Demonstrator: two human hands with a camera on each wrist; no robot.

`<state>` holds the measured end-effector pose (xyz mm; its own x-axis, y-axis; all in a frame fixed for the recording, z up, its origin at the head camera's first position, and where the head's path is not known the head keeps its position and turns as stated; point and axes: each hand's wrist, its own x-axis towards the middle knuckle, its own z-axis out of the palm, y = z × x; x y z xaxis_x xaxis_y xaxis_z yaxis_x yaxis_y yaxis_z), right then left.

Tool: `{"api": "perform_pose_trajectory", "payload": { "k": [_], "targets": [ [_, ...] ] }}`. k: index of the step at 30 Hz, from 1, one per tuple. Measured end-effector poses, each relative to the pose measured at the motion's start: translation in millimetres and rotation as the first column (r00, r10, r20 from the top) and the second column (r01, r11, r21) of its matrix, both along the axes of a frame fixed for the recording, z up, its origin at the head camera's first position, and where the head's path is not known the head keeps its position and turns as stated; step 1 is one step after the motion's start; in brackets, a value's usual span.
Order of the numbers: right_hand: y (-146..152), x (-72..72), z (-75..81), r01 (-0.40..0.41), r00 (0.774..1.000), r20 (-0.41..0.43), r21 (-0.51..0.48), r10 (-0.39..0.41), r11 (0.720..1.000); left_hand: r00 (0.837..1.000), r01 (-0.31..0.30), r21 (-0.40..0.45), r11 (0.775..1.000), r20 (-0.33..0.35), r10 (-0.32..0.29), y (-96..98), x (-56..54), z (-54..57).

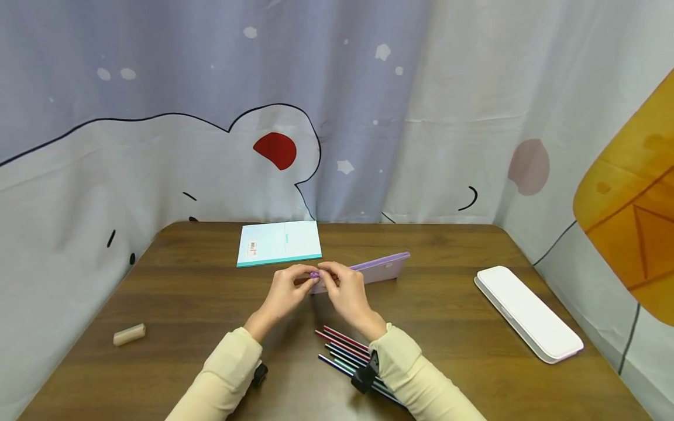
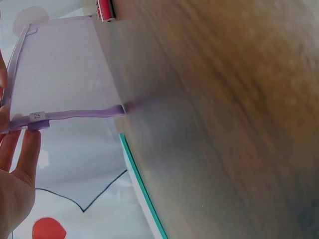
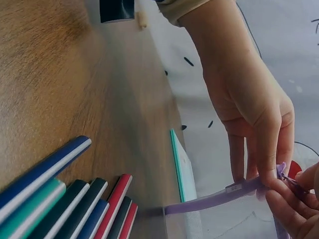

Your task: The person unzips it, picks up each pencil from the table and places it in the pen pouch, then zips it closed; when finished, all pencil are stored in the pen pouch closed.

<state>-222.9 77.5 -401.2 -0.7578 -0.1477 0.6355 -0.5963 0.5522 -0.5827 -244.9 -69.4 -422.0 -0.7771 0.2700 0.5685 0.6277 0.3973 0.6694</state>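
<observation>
A translucent pouch with a purple zip edge stands on its side on the table, in the middle of the head view. My left hand pinches its near top corner between thumb and fingers. From the other side my right hand pinches the same corner, where a small bunched purple piece shows between the fingertips. The left wrist view shows the pouch's clear face and a small white tag marked 25 on the purple edge.
Several coloured pencils lie beneath my right forearm. A pale blue notebook lies behind my hands. To the right is a white case; at the left, a small beige cylinder. A printed curtain hangs behind the table.
</observation>
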Motion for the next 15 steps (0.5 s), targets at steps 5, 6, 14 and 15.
{"api": "perform_pose_trajectory", "payload": {
  "k": [5, 6, 14, 15],
  "targets": [
    [1.6, 1.6, 0.4, -0.039, 0.996, 0.081, -0.042, 0.042, 0.998, 1.0, 0.006, 0.006, 1.0, 0.01, -0.006, -0.1, 0.0, 0.0],
    [1.9, 2.0, 0.4, -0.051, 0.994, 0.092, -0.043, 0.055, 0.998, 1.0, 0.007, 0.01, 1.0, 0.015, -0.007, -0.6, 0.2, 0.0],
    [10.8, 2.2, -2.9, -0.06, 0.998, 0.031, 0.073, 0.057, 0.996, 1.0, -0.006, -0.001, 1.0, 0.006, 0.006, -1.6, 4.3, -0.1],
    [13.1, 2.5, -3.0, -0.059, 0.998, 0.016, 0.083, 0.058, 0.995, 1.0, -0.003, -0.008, 1.0, -0.002, 0.003, -1.0, 5.0, 0.2]
  ]
}}
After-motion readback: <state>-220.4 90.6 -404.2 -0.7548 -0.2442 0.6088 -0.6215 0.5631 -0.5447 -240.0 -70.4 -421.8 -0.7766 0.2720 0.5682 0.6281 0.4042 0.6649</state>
